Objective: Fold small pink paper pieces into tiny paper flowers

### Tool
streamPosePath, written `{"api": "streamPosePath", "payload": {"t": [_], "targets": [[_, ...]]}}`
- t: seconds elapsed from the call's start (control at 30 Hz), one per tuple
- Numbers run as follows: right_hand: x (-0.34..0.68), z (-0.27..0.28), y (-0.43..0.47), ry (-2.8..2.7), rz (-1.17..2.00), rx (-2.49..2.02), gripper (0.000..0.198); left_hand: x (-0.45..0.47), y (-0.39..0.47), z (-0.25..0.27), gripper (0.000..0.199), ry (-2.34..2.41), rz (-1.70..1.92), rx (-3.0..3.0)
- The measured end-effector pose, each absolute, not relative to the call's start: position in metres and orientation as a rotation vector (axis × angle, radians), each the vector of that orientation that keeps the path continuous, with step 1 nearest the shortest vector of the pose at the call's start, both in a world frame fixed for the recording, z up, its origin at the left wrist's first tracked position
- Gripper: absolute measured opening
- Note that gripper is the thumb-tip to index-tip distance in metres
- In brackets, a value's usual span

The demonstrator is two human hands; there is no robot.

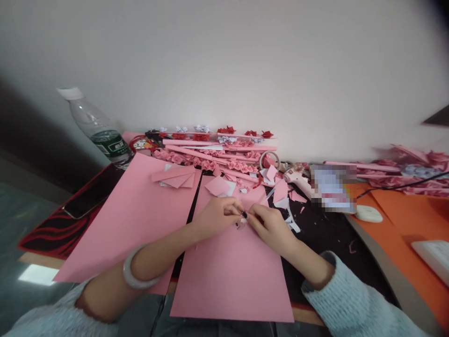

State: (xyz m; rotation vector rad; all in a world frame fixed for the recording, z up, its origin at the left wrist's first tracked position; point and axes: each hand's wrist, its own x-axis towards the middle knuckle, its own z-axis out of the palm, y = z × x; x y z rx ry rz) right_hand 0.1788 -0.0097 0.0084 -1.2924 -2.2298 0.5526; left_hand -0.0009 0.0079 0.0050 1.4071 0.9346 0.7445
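Observation:
Over a large pink paper sheet [231,281], my two hands meet with their fingertips close together. My left hand [217,216] has thumb and fingers pinched at a small dark piece [244,214], whose kind I cannot make out. Pinched at the other side of the same piece is my right hand [273,228]. A little whitish, see-through bit [241,222] shows just below the fingertips. Behind the hands lie square pink paper pieces [217,186] on the sheet.
A second pink sheet [129,224] lies left, carrying cut pieces [178,179]. Paper flowers [210,164] and rolled sticks line the wall. A bottle [101,131], phone [86,196], tape roll [269,160], glue gun [298,181], scraps [291,220] and orange sheets [396,220] surround the work.

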Motion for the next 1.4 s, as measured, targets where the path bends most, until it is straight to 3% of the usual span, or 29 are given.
{"api": "streamPosePath", "payload": {"t": [0.33,0.57,1.4], "targets": [[0.1793,0.0075,-0.0094,-2.245,0.512,-1.312,0.02,-0.0011,0.008,0.0084,0.003,1.047,0.781,1.561],[0.1798,0.0109,-0.0092,-2.146,0.526,-1.296,0.011,-0.0027,0.0091,0.0078,0.005,1.063,0.82,1.576],[0.1809,0.006,-0.0078,-1.96,0.847,-1.202,0.013,-0.0024,0.0109,0.0051,0.015,0.848,0.758,1.492]]}}
